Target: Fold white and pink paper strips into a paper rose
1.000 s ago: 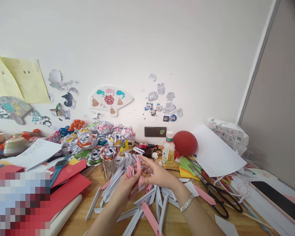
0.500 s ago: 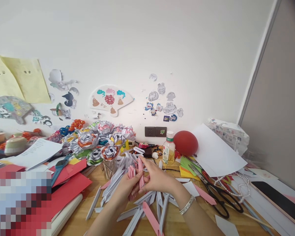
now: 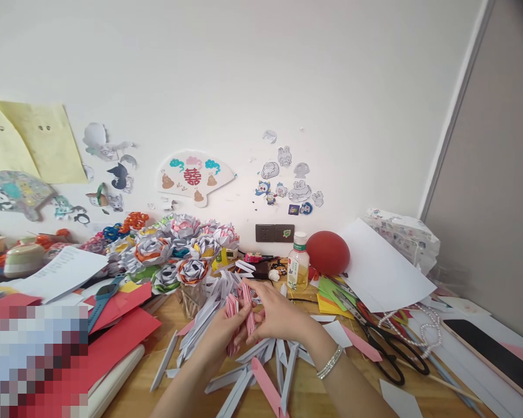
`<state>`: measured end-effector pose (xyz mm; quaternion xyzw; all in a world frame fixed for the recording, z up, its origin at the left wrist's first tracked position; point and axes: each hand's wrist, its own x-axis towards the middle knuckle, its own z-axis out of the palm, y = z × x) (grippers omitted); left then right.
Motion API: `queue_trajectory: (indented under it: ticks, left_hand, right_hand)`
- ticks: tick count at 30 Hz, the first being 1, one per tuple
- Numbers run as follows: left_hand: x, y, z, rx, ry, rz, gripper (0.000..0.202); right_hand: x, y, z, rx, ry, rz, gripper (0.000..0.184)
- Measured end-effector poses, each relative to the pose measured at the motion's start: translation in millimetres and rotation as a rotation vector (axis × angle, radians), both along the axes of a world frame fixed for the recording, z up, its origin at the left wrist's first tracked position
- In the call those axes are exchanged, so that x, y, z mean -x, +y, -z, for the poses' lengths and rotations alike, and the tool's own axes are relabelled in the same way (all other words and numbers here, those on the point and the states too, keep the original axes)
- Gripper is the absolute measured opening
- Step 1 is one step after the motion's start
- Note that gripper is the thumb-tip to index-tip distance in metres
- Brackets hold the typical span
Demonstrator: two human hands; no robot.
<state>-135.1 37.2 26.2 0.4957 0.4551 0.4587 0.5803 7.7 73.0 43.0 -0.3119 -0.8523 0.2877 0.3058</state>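
Note:
Between my hands are two bunches of pink and white folded paper strips [image 3: 249, 316], standing side by side. My left hand [image 3: 226, 331] is closed around the left bunch, its thumb reaching across toward the other one. The right bunch sits between the fingers and thumb of my right hand [image 3: 274, 310]; a beaded bracelet [image 3: 330, 362] is on that wrist. Below lie several loose white folded strips [image 3: 236, 390] and a pink folded strip [image 3: 268, 388]. A heap of white strips [image 3: 200, 331] lies just left of my hands.
Paper flowers [image 3: 152, 249] stand at the back left. Behind my hands are a bottle [image 3: 298, 264] and a red balloon [image 3: 329, 253]. Black-handled scissors [image 3: 387, 348] and a phone [image 3: 492, 354] lie at right. Red paper [image 3: 122, 342] covers part of the left side.
The whole view has shifted very slightly. Both hands keep hold of the pink and white strips in nearly the same pose.

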Motion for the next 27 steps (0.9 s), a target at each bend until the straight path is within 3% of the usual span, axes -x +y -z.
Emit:
queue_trajectory:
  ticks: [3,7,9,12,14,17,20,24,27]
  left_hand:
    - [-2,0,0.5,0.006,0.017,-0.038,0.041]
    - [-5,3,3.3,-0.049,0.060,-0.206,0.038]
    - [-7,7,7.0,-0.111,0.111,-0.228,0.036]
    - [-10,10,15.1,-0.220,0.196,-0.181,0.034]
    - [-13,11,20.1,-0.246,0.276,-0.169,0.033]
    - [-19,8,23.3,-0.261,0.319,-0.079,0.034]
    - [-27,3,20.7,-0.275,0.205,-0.067,0.043]
    - [-40,-5,16.3,-0.077,-0.031,-0.088,0.061]
    - [-46,-12,21.4,0.011,-0.037,-0.083,0.062]
  right_hand:
    - [-1,-3,-2.2,0.025,0.029,-0.002,0.101]
    - [-5,-3,-5.3,0.130,0.088,-0.061,0.095]
    - [-5,1,-4.9,0.191,0.175,-0.056,0.072]
    - [-5,5,-2.2,0.182,0.309,0.074,0.025]
    - [-7,3,-0.7,0.145,0.341,0.139,0.011]
    - [-20,-6,-1.3,0.154,0.370,0.227,0.009]
    - [-41,-19,-3.9,0.165,0.436,0.355,0.011]
    - [-64,-37,1.4,0.291,0.517,0.271,0.016]
    - [-62,-47,14.3,0.368,0.559,0.241,0.019]
